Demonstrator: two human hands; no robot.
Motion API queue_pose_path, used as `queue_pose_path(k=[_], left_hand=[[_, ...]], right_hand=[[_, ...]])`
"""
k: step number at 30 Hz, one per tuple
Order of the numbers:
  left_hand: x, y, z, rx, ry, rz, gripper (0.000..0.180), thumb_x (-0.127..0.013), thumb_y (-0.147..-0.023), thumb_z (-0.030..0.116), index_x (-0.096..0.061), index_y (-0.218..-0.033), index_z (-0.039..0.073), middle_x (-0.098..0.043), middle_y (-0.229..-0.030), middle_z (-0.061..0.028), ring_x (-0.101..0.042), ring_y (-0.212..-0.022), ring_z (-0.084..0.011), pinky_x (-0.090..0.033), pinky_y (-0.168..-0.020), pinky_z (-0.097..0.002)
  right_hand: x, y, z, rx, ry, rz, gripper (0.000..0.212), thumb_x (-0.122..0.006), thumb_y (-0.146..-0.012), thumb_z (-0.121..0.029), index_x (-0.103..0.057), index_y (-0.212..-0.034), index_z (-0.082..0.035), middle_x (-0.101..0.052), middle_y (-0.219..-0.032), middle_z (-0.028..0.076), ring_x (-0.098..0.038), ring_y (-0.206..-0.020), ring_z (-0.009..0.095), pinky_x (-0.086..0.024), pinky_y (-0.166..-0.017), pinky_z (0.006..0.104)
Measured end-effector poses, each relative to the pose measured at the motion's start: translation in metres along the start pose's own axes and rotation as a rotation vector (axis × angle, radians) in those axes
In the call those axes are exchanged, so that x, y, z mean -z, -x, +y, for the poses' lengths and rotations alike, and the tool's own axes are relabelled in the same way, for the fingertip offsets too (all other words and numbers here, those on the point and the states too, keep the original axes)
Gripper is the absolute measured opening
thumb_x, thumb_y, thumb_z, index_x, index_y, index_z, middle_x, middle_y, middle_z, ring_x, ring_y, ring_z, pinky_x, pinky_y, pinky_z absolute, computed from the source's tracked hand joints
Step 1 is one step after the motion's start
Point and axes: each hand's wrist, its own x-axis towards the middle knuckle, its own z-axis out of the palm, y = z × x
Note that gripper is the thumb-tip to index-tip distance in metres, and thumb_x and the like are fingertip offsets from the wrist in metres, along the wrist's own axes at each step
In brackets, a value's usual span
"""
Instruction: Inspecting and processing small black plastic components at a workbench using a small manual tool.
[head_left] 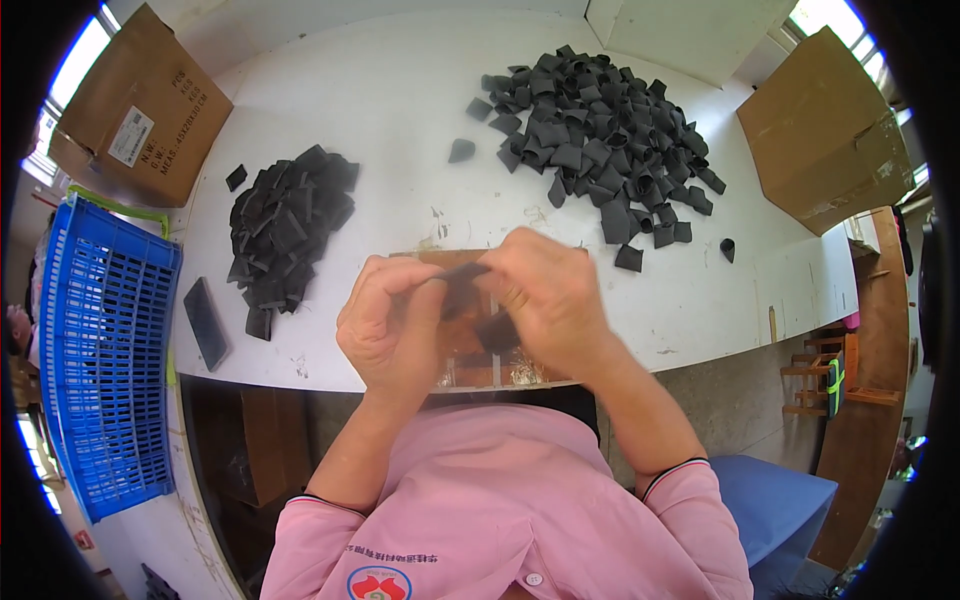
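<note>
Close in front of me, my left hand [392, 318] and my right hand [545, 300] meet over a brown taped patch [465, 340] at the table's near edge. Between their pinched fingertips is a small dark grey fabric piece [462, 272], slightly smeared by motion. A second dark piece [497, 333] shows just below my right fingers; whether it lies on the patch or hangs from the hand I cannot tell. To the left is a heap of flat dark grey pieces [290, 220]. Farther off on the right spreads a larger heap of dark grey looped fabric sleeves [600, 130].
A black phone-like slab [206, 323] lies at the table's left edge, near a blue plastic basket [110, 350]. Cardboard boxes stand at the far left [150, 110] and far right [825, 130]. Single loose pieces [461, 150] lie apart from the heaps. A blue stool [770, 505] is at my right.
</note>
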Motion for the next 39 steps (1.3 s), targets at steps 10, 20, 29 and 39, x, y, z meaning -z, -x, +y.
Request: queue_pose_path(k=[10, 20, 29, 39], left_hand=[[0.006, 0.087, -0.047, 0.557, -0.131, -0.260, 0.010, -0.054, -0.080, 0.000, -0.053, -0.090, -0.001, -0.051, -0.075, 0.0011, -0.045, -0.064, -0.0033, -0.038, -0.057, -0.0164], [0.005, 0.061, -0.029, 0.747, 0.182, -0.315, 0.018, -0.053, -0.084, 0.012, -0.059, -0.097, -0.001, -0.057, -0.078, -0.0003, -0.046, -0.065, -0.0043, -0.039, -0.059, -0.0185], [0.016, 0.042, -0.021, 1.022, 0.354, -0.598, 0.010, -0.060, -0.074, 0.007, -0.060, -0.080, -0.001, -0.059, -0.071, -0.0009, -0.052, -0.065, -0.0052, -0.042, -0.058, -0.0195], [0.007, 0.055, -0.007, 0.678, 0.080, -0.301, 0.002, -0.059, -0.076, -0.003, -0.057, -0.075, -0.002, -0.055, -0.065, 0.0015, -0.050, -0.058, -0.0031, -0.042, -0.051, -0.0161]], right_hand=[[-0.038, 0.090, 0.071, -0.498, 0.441, -0.287, 0.022, -0.063, -0.074, -0.020, -0.054, -0.082, -0.001, -0.053, -0.078, 0.011, -0.052, -0.074, 0.026, -0.043, -0.060, 0.0352], [-0.011, 0.089, 0.043, -0.596, -0.318, -0.312, 0.006, -0.052, -0.080, -0.003, -0.056, -0.085, -0.003, -0.051, -0.075, 0.007, -0.051, -0.071, 0.017, -0.040, -0.061, 0.0270], [-0.006, 0.081, 0.028, -0.561, -0.497, -0.362, 0.014, -0.051, -0.079, 0.000, -0.055, -0.092, -0.001, -0.054, -0.073, 0.005, -0.053, -0.071, 0.014, -0.041, -0.063, 0.0240], [-0.025, 0.081, -0.008, -0.510, -0.126, -0.142, 0.013, -0.061, -0.075, -0.009, -0.055, -0.082, 0.000, -0.051, -0.071, 0.009, -0.052, -0.058, 0.020, -0.042, -0.052, 0.0295]])
